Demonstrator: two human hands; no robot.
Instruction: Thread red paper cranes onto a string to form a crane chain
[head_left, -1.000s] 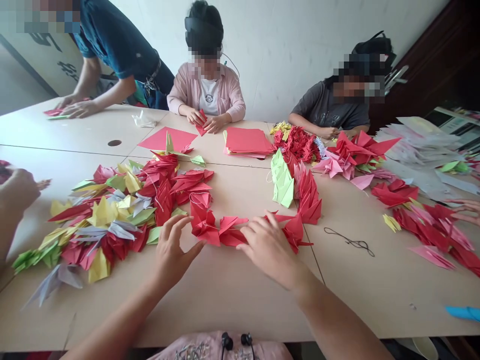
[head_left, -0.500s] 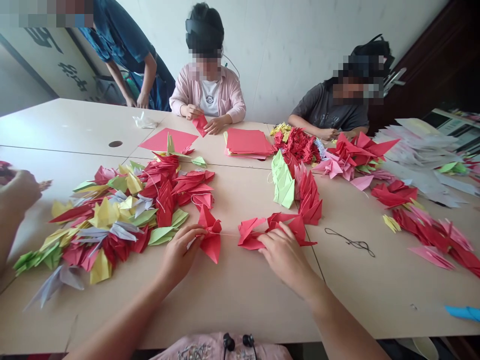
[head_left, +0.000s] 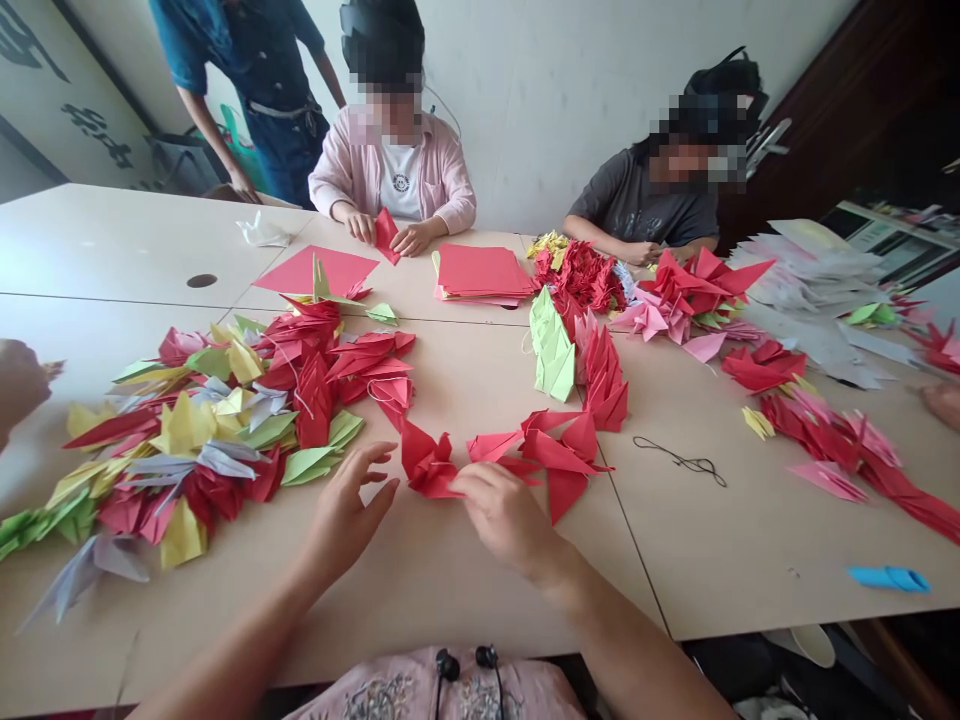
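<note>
A folded red paper piece (head_left: 426, 464) lies splayed on the tabletop (head_left: 442, 580).

Left hand (head_left: 356, 500) was pinching the red paper crane (head_left: 429, 465) mid-frame half a second ago; now fingers spread, just beside it. Right hand (head_left: 506, 512) came left off the red crane cluster (head_left: 559, 450), fingers bunched on the single crane's right tip. Cluster now more splayed, one wing pointing down. Upper left: person in blue (head_left: 262, 75) now upright, was bent over table. View shifted; blue roll (head_left: 889, 578), lower right, now fully in frame.
</note>
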